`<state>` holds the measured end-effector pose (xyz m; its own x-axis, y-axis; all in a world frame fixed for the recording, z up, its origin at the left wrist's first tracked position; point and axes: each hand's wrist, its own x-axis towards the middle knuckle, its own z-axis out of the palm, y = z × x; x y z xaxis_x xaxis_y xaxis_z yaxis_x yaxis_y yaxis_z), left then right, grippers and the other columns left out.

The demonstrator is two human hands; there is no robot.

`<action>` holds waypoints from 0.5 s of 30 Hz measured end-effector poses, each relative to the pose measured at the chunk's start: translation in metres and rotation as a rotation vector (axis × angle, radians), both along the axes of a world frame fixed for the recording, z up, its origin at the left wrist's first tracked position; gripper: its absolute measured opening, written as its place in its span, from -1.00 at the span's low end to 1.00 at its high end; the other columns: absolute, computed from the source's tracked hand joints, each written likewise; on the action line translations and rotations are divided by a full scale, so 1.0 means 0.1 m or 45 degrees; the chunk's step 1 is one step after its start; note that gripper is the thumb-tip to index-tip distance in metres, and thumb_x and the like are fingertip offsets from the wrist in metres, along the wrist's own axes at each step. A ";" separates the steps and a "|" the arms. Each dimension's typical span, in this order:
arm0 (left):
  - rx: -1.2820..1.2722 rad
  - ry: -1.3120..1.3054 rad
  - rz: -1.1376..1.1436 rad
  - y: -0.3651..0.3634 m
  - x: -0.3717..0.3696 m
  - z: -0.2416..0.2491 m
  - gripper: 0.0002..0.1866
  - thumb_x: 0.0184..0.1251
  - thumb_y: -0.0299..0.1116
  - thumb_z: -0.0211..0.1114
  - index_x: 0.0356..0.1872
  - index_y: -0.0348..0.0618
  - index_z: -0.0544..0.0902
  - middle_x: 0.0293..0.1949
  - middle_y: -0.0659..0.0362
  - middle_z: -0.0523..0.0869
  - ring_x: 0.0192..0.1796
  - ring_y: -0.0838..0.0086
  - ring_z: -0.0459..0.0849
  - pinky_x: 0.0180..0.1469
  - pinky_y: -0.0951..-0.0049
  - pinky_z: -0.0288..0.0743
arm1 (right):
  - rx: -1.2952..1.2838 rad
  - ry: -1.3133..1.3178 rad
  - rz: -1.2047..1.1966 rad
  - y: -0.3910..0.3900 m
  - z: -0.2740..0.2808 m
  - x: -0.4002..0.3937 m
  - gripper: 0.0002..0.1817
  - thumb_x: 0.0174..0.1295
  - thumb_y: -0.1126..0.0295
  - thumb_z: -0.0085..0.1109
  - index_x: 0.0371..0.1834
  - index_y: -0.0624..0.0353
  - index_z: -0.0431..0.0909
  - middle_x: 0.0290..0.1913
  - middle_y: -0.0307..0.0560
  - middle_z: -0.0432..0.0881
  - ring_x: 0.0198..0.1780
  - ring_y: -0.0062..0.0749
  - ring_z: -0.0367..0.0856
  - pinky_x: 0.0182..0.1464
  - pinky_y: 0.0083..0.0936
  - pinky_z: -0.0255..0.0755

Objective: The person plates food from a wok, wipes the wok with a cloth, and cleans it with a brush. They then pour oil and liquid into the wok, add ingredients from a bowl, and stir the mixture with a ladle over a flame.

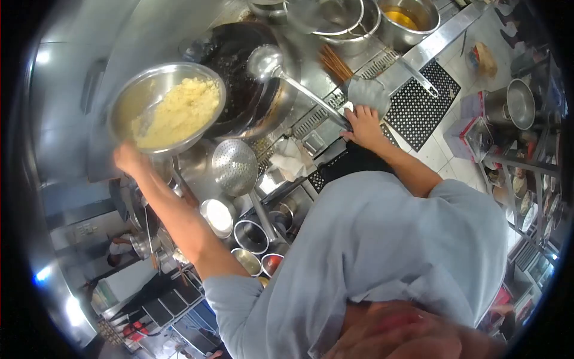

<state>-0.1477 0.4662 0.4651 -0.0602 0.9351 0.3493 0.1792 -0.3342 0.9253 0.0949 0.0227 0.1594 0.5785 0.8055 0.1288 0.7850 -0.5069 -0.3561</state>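
My left hand [131, 160] is closed on the rim of a steel bowl [125, 102], at the left of the head view. The bowl tilts above the edge of a dark wok [239, 107] and holds a crumbly, pale yellow food [182, 113]. My right hand [365, 125] is closed around the handle end of a long steel ladle [311, 94]. The ladle's round head hangs over the wok's right side. Some dark, wet residue shows inside the wok. Below the bowl lies a perforated skimmer [234, 167].
Metal pots [409, 24] stand behind the wok, one with yellow liquid. A bamboo brush [335, 63] lies near my right hand. A white cloth [291, 160] and several seasoning containers [251, 236] are close to my body. Shelving [526, 179] stands at the right; another person [119, 248] is at lower left.
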 end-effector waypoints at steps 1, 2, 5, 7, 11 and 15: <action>0.143 0.242 -0.038 0.29 -0.17 -0.11 -0.87 0.02 -0.63 0.14 -0.35 -0.42 0.53 -0.40 0.05 0.59 -0.36 0.38 0.56 -0.30 0.36 0.47 | -0.018 -0.037 -0.028 0.02 -0.07 -0.13 -0.41 -0.04 0.08 0.32 0.07 0.05 0.43 -0.07 0.02 0.39 -0.01 -0.07 0.35 0.00 -0.13 0.21; 0.289 0.486 -0.064 0.54 -0.32 -0.19 -0.88 0.02 -0.61 0.14 -0.37 -0.41 0.53 -0.41 0.06 0.59 -0.36 0.38 0.55 -0.30 0.38 0.46 | -0.026 -0.075 -0.051 0.10 -0.15 -0.18 -0.50 -0.02 0.13 0.31 0.00 0.05 0.46 -0.08 0.00 0.39 0.00 -0.08 0.34 0.03 -0.14 0.19; 0.219 0.333 0.033 0.13 -0.05 0.02 -0.88 0.04 -0.58 0.18 -0.36 -0.39 0.55 -0.41 0.09 0.60 -0.36 0.41 0.55 -0.31 0.40 0.44 | -0.028 0.096 -0.034 0.14 -0.47 -0.09 -0.59 0.04 0.11 0.25 -0.11 0.08 0.49 -0.10 0.07 0.46 0.05 -0.05 0.37 0.04 -0.01 0.23; 0.030 0.091 0.047 -0.10 0.13 0.10 -0.85 0.05 -0.56 0.24 -0.33 -0.42 0.56 -0.40 0.08 0.61 -0.36 0.40 0.56 -0.32 0.39 0.43 | -0.226 0.522 -0.047 0.15 -0.30 0.05 -0.60 0.09 0.04 0.18 -0.15 0.09 0.52 -0.14 0.14 0.55 0.08 -0.01 0.44 0.01 0.10 0.27; 0.036 0.097 0.032 -0.05 0.06 0.08 -0.74 -0.01 -0.63 0.16 -0.23 -0.49 0.53 -0.30 -0.01 0.61 -0.32 0.31 0.58 -0.27 0.31 0.48 | -0.154 0.314 0.068 0.17 -0.17 0.20 -0.52 0.05 -0.05 0.19 -0.11 0.08 0.53 -0.10 0.08 0.56 0.09 -0.01 0.43 0.04 0.08 0.27; 0.005 0.151 0.076 0.13 0.01 0.07 -0.72 0.00 -0.59 0.19 -0.20 -0.49 0.53 -0.27 -0.05 0.60 -0.29 0.27 0.57 -0.26 0.28 0.49 | -0.002 0.102 -0.010 0.24 0.00 0.79 -0.41 0.01 -0.09 0.22 0.04 0.03 0.50 0.01 -0.01 0.53 0.18 -0.06 0.35 0.09 0.11 0.22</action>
